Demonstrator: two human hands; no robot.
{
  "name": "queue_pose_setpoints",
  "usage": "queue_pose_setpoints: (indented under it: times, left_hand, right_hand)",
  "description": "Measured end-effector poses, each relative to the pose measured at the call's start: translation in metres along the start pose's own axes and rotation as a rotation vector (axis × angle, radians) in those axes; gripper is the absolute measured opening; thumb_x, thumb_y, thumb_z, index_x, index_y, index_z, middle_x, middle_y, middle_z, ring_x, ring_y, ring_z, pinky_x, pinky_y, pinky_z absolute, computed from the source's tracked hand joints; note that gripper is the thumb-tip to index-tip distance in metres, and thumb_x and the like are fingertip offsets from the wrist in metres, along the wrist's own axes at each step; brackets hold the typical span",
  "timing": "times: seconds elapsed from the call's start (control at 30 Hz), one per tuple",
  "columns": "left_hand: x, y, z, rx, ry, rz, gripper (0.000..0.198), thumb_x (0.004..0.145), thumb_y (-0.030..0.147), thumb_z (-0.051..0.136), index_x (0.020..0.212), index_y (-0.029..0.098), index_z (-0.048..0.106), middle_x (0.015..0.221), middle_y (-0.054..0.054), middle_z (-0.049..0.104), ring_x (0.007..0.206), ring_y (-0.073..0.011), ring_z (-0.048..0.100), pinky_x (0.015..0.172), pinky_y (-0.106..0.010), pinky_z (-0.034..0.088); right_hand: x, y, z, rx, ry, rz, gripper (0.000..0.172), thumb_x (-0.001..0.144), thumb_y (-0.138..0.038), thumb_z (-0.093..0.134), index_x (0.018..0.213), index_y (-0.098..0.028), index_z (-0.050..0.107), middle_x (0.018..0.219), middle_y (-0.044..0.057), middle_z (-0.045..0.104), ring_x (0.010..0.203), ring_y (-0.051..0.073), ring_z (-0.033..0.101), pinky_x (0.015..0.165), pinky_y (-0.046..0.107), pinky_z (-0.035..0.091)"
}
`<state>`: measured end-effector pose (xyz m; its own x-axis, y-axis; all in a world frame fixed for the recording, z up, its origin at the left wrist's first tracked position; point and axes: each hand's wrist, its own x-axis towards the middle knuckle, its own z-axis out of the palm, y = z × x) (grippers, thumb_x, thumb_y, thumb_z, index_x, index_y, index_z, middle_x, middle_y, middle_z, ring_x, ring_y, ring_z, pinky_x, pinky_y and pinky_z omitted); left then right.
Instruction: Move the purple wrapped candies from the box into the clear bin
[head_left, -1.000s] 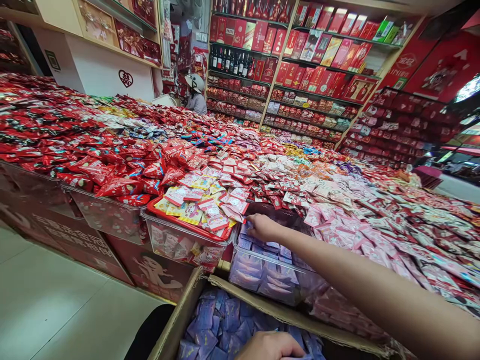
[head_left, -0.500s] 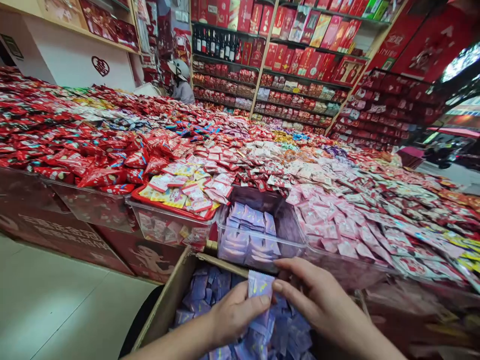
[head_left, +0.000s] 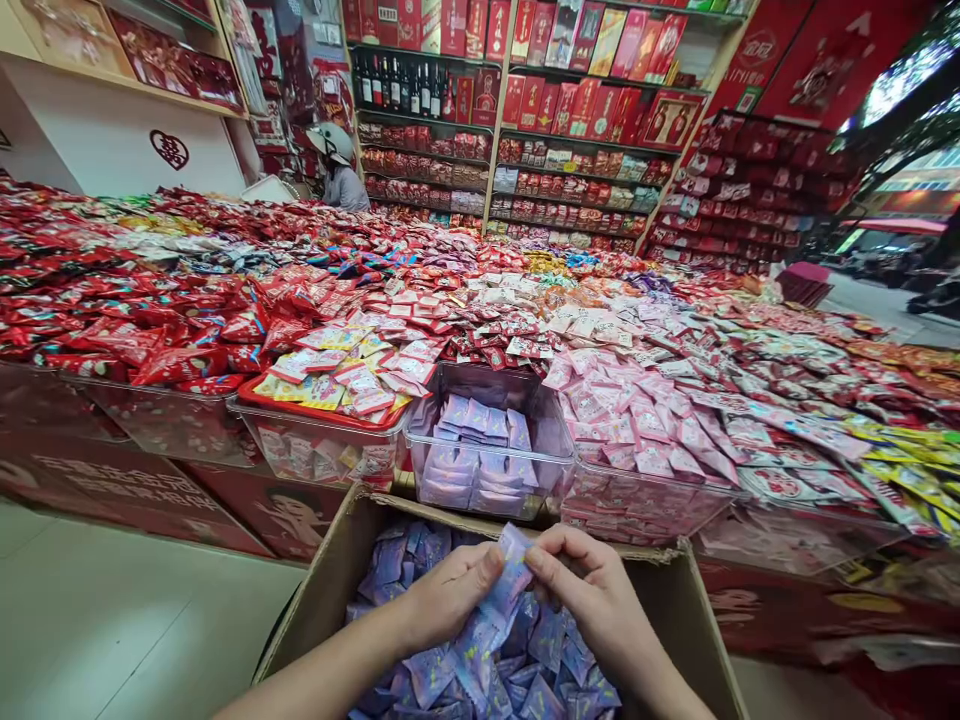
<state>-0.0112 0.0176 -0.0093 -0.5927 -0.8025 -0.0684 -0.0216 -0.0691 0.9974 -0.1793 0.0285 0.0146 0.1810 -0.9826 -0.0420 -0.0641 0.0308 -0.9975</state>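
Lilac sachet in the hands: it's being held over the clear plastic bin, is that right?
Not quite: it isn't over the bin. The head view shows the left hand and right hand holding the lilac sachet over an open cardboard box, which stands in front of the clear plastic bin.

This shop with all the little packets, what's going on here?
A person's left hand and right hand pinch a lilac sachet above an open cardboard box full of similar sachets. Just beyond, a clear plastic bin holds more, among heaps of red and pink packets. Another person in a white helmet is at the back.
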Motion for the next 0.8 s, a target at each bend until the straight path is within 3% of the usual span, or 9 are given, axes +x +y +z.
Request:
queue_pose_setpoints:
  times: [0.07, 0.13, 0.2, 0.27, 0.37, 0.47, 0.57, 0.67, 0.8]
  left_hand:
    - [0.002, -0.002, -0.002, -0.046, 0.043, -0.069, 0.060, 0.078, 0.062, 0.030, 0.072, 0.010, 0.059, 0.061, 0.001, 0.048, 0.055, -0.0101, 0.039, 0.054, -0.021, 0.032]
    - [0.005, -0.005, -0.003, -0.086, 0.069, -0.136, 0.064, 0.077, 0.064, 0.025, 0.073, 0.011, 0.059, 0.053, 0.002, 0.048, 0.045, -0.0089, 0.039, 0.046, -0.020, 0.030]
    - [0.007, -0.007, -0.003, -0.154, 0.040, -0.194, 0.068, 0.077, 0.066, 0.017, 0.078, 0.012, 0.058, 0.046, 0.004, 0.045, 0.035, -0.0072, 0.034, 0.037, -0.019, 0.025]
    - [0.008, -0.008, -0.001, -0.250, -0.013, -0.224, 0.072, 0.075, 0.068, 0.012, 0.073, 0.012, 0.056, 0.041, 0.005, 0.041, 0.029, -0.0058, 0.028, 0.031, -0.018, 0.020]
    - [0.008, -0.007, 0.001, -0.300, 0.000, -0.183, 0.059, 0.073, 0.068, 0.029, 0.058, 0.014, 0.049, 0.038, 0.005, 0.038, 0.027, -0.0046, 0.025, 0.028, -0.018, 0.017]
    - [0.007, -0.005, 0.001, -0.267, 0.068, -0.136, 0.046, 0.072, 0.058, 0.047, 0.060, 0.014, 0.048, 0.041, 0.006, 0.038, 0.031, -0.0041, 0.028, 0.030, -0.016, 0.021]
    - [0.006, -0.006, -0.001, -0.237, 0.070, -0.128, 0.044, 0.074, 0.055, 0.046, 0.062, 0.013, 0.050, 0.043, 0.005, 0.041, 0.032, -0.0040, 0.030, 0.031, -0.016, 0.023]
    - [0.005, -0.009, -0.002, -0.200, 0.064, -0.128, 0.045, 0.075, 0.054, 0.045, 0.060, 0.012, 0.051, 0.044, 0.004, 0.044, 0.032, -0.0038, 0.033, 0.031, -0.016, 0.023]
    - [0.005, -0.012, -0.001, -0.178, 0.079, -0.132, 0.044, 0.075, 0.055, 0.045, 0.062, 0.013, 0.050, 0.045, 0.004, 0.045, 0.033, -0.0042, 0.034, 0.032, -0.017, 0.024]
  right_hand:
    - [-0.002, 0.001, -0.006, -0.041, 0.079, -0.137, 0.014, 0.074, -0.031, 0.057, 0.067, -0.018, 0.058, 0.054, -0.003, 0.052, 0.049, 0.010, 0.048, 0.046, 0.022, 0.038]
    - [-0.006, 0.004, -0.012, -0.151, 0.146, -0.377, 0.007, 0.075, -0.019, 0.056, 0.078, -0.022, 0.062, 0.067, 0.000, 0.056, 0.061, 0.013, 0.054, 0.054, 0.024, 0.043]
    - [-0.010, 0.007, -0.015, -0.299, 0.143, -0.601, 0.027, 0.073, -0.009, 0.056, 0.091, -0.027, 0.062, 0.082, 0.003, 0.057, 0.076, 0.015, 0.056, 0.064, 0.027, 0.045]
    - [-0.014, 0.010, -0.013, -0.415, 0.097, -0.707, 0.039, 0.072, -0.003, 0.055, 0.100, -0.030, 0.059, 0.091, 0.004, 0.057, 0.083, 0.016, 0.056, 0.069, 0.027, 0.047]
    - [-0.018, 0.014, -0.006, -0.528, -0.003, -0.735, 0.043, 0.072, -0.002, 0.053, 0.105, -0.029, 0.056, 0.097, 0.006, 0.056, 0.089, 0.016, 0.056, 0.072, 0.026, 0.048]
    - [-0.017, 0.016, -0.001, -0.548, -0.071, -0.663, 0.033, 0.072, -0.009, 0.056, 0.101, -0.024, 0.056, 0.107, 0.010, 0.052, 0.095, 0.018, 0.054, 0.078, 0.028, 0.048]
    - [-0.013, 0.017, 0.001, -0.486, -0.021, -0.546, 0.020, 0.072, -0.019, 0.059, 0.092, -0.021, 0.057, 0.105, 0.010, 0.053, 0.094, 0.020, 0.054, 0.078, 0.029, 0.047]
    - [-0.010, 0.019, 0.003, -0.446, 0.051, -0.492, 0.008, 0.076, -0.019, 0.054, 0.084, -0.020, 0.056, 0.086, 0.006, 0.058, 0.081, 0.017, 0.057, 0.069, 0.026, 0.049]
    - [-0.008, 0.021, 0.003, -0.570, 0.043, -0.578, 0.012, 0.075, -0.019, 0.054, 0.088, -0.019, 0.055, 0.093, 0.009, 0.058, 0.084, 0.018, 0.057, 0.071, 0.027, 0.049]
